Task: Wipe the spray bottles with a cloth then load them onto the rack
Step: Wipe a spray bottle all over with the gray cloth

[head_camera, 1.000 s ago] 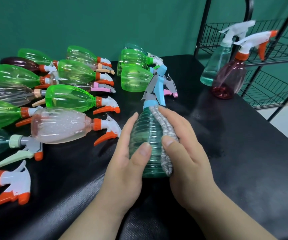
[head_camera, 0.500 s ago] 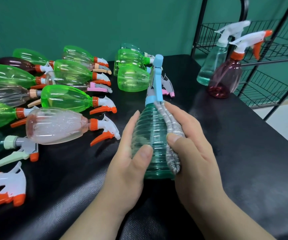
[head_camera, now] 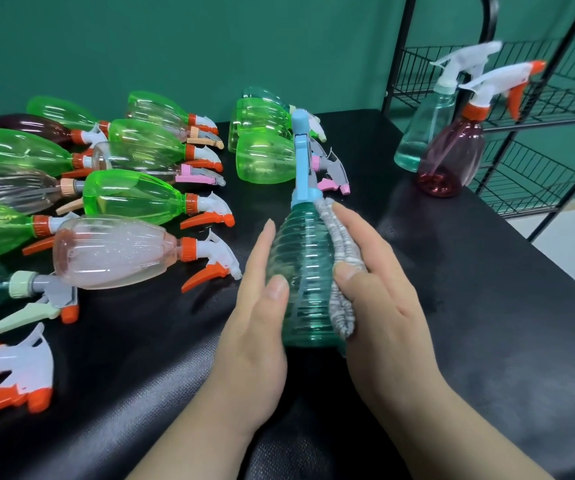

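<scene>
Black worktop (head_camera: 486,323): my left grip (head_camera: 258,327) clamps bottle (head_camera: 301,271), right grip (head_camera: 386,306) pinches cloth (head_camera: 340,258) to it; mid-wipe, pile (head_camera: 126,199) along left edge waits.

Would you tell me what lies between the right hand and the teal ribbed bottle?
The head view shows a folded grey cloth between the right hand and the teal ribbed bottle, pressed against its side.

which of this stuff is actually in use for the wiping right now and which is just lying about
In use: teal ribbed bottle, gripped by the left hand; grey cloth, pressed against it by the right hand.
Lying about: green bottle and many others on their sides on the black table; maroon bottle and pale bottle upright near the wire rack.
</scene>
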